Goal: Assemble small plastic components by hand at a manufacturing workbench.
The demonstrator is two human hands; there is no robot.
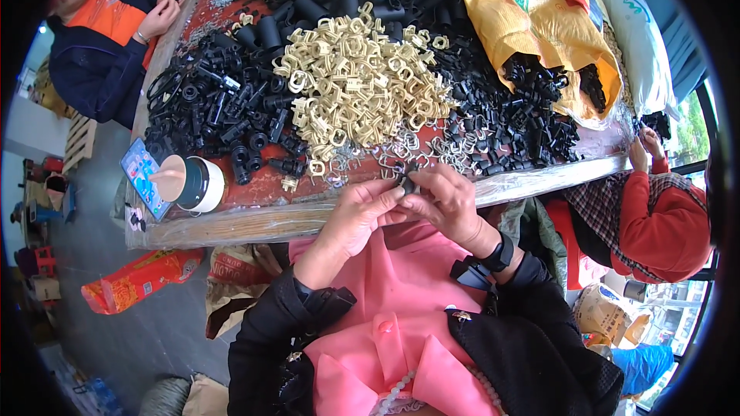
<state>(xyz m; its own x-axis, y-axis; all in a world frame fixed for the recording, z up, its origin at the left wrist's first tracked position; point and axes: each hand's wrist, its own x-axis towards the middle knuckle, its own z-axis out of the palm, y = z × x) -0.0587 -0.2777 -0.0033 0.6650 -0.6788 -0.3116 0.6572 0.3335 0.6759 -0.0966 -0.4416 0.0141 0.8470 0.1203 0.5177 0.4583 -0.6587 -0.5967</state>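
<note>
The left hand [360, 212] and right hand [451, 199] pinch one small black bit [409, 172] between their fingertips, by the near edge of the bench [247, 226]. I think it's being worked on, but can't tell if it's done. Past it lie thin silver bits [406, 143], then a big heap of cream clips [347, 77], then black tubes [310, 11]. So much is loose, I'd guess lots is left.

A lit phone [140, 172] sits just beside a cup [208, 187].

Lettered yellow sack [539, 35]; lettered brown bag [236, 273]
</note>
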